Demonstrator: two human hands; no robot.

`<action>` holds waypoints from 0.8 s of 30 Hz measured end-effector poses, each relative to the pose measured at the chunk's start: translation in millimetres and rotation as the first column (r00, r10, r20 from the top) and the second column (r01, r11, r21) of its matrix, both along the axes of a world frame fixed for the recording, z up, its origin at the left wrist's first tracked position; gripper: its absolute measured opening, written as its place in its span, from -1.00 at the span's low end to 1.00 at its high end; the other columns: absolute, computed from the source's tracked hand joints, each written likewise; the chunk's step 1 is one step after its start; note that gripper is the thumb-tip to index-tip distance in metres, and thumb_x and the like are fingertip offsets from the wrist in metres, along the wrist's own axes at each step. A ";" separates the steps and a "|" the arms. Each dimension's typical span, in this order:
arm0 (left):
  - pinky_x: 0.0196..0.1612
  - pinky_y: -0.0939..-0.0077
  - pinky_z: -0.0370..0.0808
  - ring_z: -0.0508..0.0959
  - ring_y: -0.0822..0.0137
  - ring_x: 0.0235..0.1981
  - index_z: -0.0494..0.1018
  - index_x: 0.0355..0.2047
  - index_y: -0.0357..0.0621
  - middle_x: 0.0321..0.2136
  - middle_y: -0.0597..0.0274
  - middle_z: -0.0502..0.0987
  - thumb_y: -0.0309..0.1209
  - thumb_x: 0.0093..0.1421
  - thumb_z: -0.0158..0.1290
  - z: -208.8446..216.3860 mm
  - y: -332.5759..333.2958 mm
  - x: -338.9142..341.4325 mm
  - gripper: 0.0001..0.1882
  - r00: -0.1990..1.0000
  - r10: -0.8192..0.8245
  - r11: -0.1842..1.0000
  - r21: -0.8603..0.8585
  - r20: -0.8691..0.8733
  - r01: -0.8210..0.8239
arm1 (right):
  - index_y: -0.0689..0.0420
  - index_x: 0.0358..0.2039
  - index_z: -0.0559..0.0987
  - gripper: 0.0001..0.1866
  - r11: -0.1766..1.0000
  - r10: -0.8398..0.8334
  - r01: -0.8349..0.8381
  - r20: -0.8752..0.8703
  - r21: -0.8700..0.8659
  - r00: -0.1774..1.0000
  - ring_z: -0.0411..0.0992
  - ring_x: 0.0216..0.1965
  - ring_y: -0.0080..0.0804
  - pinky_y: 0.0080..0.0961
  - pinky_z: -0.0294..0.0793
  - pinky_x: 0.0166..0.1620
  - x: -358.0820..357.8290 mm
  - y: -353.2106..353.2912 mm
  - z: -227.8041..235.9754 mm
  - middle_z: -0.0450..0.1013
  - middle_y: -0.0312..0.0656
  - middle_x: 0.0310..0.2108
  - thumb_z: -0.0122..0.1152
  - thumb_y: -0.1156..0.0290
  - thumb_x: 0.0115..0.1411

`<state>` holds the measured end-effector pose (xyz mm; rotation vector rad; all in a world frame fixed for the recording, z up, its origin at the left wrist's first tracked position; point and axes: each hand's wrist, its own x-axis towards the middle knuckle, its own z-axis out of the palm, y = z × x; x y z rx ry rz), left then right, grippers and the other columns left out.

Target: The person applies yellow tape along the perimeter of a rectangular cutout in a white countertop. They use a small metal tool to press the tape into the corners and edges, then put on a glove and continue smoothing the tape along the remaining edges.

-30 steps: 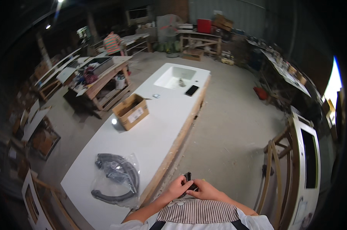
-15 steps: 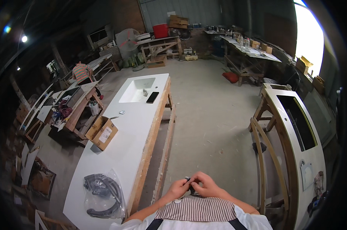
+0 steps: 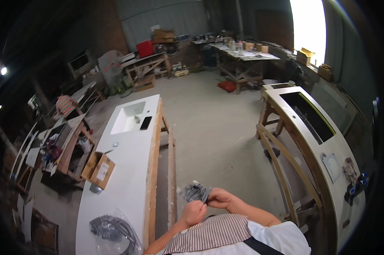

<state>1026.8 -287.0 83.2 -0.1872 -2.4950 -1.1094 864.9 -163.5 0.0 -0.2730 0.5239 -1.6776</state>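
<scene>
In front of my striped apron, both hands are raised close together and closed on a crumpled grey cloth (image 3: 196, 192) with darker streaks and a pale tip. My left hand (image 3: 194, 211) grips its lower edge in a fist. From the right, my right hand (image 3: 220, 197) holds the cloth's other side with bent fingers, partly hidden. Motion blurs the cloth's far end, and whether it is a glove or a rag I cannot tell. To the left stands a long white countertop (image 3: 126, 170) with a basin (image 3: 126, 121) at its far end.
On the countertop are a black phone (image 3: 146, 123), an open carton (image 3: 99, 168) and bagged grey hoses (image 3: 111, 231). Another white top with a dark cutout (image 3: 308, 117) rests on wooden trestles at right. A person in a striped shirt (image 3: 65, 105) bends over a far-left bench.
My view has swung right, so the countertop and benches sit further left. The grey cloth now spreads out beyond my hands; before, only a small dark bit showed between the fingers.
</scene>
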 end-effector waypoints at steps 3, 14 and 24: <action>-0.36 0.00 0.43 0.50 -0.11 -0.45 0.38 -0.55 -0.24 -0.55 -0.05 0.44 -0.46 0.25 0.12 0.9 0.9 5.5 -0.75 0.997 -0.050 0.999 -0.016 0.052 0.051 | 0.41 0.04 0.56 -0.66 0.962 -0.267 0.271 0.100 -0.025 0.958 0.56 0.07 -0.06 -0.19 0.53 0.21 9.9 -17.8 38.5 0.56 0.03 0.07 0.07 0.67 0.26; -0.40 0.10 0.46 0.52 -0.01 -0.49 0.37 -0.61 -0.18 -0.59 0.04 0.44 -0.47 0.11 0.24 28.7 20.8 -32.5 -0.74 0.959 -0.257 0.920 -0.334 -0.116 0.206 | 0.11 0.23 0.54 -0.62 0.923 0.194 -0.058 0.330 -0.381 0.924 0.47 0.23 -0.03 -0.12 0.41 0.35 4.4 -94.6 -55.2 0.51 -0.03 0.23 0.08 0.28 0.49; -0.32 0.07 0.39 0.43 -0.05 -0.38 0.35 -0.31 -0.19 -0.38 0.02 0.39 -0.36 0.22 0.29 -3.3 37.9 -63.5 -0.70 0.997 -0.009 0.983 -0.183 -0.073 -0.004 | -0.06 0.52 0.19 -0.24 0.597 0.032 0.096 0.143 -0.796 0.989 0.01 0.55 -0.19 -0.11 -0.11 0.57 -41.3 -37.4 21.0 0.03 -0.15 0.57 -0.21 -0.23 0.47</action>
